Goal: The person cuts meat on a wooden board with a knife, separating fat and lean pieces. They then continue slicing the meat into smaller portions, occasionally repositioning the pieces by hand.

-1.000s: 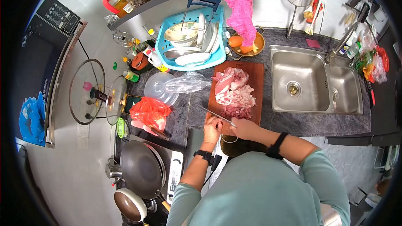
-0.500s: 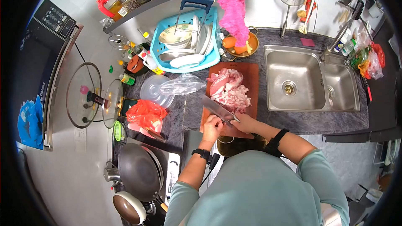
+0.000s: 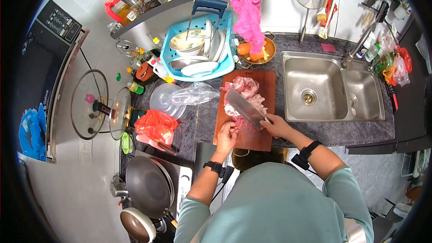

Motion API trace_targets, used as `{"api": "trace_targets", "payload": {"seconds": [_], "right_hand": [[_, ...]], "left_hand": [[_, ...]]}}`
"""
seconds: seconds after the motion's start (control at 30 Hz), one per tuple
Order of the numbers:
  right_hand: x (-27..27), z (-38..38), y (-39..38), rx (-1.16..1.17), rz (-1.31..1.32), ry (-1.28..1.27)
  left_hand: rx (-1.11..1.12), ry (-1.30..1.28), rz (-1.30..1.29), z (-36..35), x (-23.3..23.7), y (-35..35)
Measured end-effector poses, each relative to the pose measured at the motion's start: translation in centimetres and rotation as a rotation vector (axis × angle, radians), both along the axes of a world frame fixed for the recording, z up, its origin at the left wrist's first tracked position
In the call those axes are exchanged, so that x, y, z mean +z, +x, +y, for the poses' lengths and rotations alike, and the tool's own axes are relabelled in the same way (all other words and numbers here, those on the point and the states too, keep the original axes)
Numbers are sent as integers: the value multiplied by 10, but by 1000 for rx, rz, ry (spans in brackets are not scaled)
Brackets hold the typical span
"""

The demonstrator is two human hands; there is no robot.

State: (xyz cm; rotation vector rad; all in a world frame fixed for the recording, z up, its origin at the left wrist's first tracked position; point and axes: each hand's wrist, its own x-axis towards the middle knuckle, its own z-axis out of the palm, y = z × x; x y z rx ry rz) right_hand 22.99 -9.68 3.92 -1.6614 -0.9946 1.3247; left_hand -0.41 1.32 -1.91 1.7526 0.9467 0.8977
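My right hand (image 3: 276, 127) is wrapped round the handle of a cleaver (image 3: 244, 107). Its broad blade is tilted over the pile of raw meat (image 3: 245, 86), covering part of it. The meat lies on a reddish-brown cutting board (image 3: 252, 141), in bigger pieces at the far end and chopped small at the near end. At the board's near left, my left hand (image 3: 226, 137) has its fingers curled together beside the chopped meat; whether a scrap is between them is hidden.
Left of the board are a clear plastic bag (image 3: 196, 93), a plastic lid (image 3: 165, 101) and a red bag (image 3: 156, 123). Behind stand a blue dish basket (image 3: 222, 69) and a pan of orange vegetables (image 3: 270, 47). A double sink (image 3: 315, 119) is at right, a wok (image 3: 146, 186) at lower left.
The cleaver has risen from beside my left fingers and moved right and away from me, over the meat. My right hand has moved right with it; my left hand has shifted slightly left.
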Motion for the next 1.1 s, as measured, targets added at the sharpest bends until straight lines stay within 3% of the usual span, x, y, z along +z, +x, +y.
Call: {"api": "trace_targets", "payload": {"seconds": [0.1,0.17,0.3,0.33,0.43,0.53,0.57,0.63,0.73,0.87,0.97,1.0,1.1], "right_hand": [[-13,12,2,-17,254,-127],[-20,23,7,-6,250,-106],[-12,48,8,-75,165,2],[-15,55,9,-71,75,31],[-19,56,-2,-257,-442,622],[30,15,8,0,-466,333],[38,1,13,90,-541,297],[47,-27,17,266,-685,216],[64,-48,13,464,-786,28],[57,-56,9,514,-822,-34],[48,-58,1,479,-765,-17],[52,-57,-1,461,-747,-51],[53,-54,-2,403,-739,-118]], "left_hand": [[31,97,113,2,-2,-4],[20,269,315,3,9,-11],[42,160,295,6,7,-23],[66,154,285,10,6,-25],[127,139,256,27,6,-29],[159,107,239,58,20,-26],[174,164,258,78,11,-28],[160,204,320,96,40,-19],[-28,190,404,131,37,-3],[-251,202,486,154,37,38],[-261,25,335,164,20,76],[-219,111,474,167,19,85],[-202,25,791,151,64,107]]}}
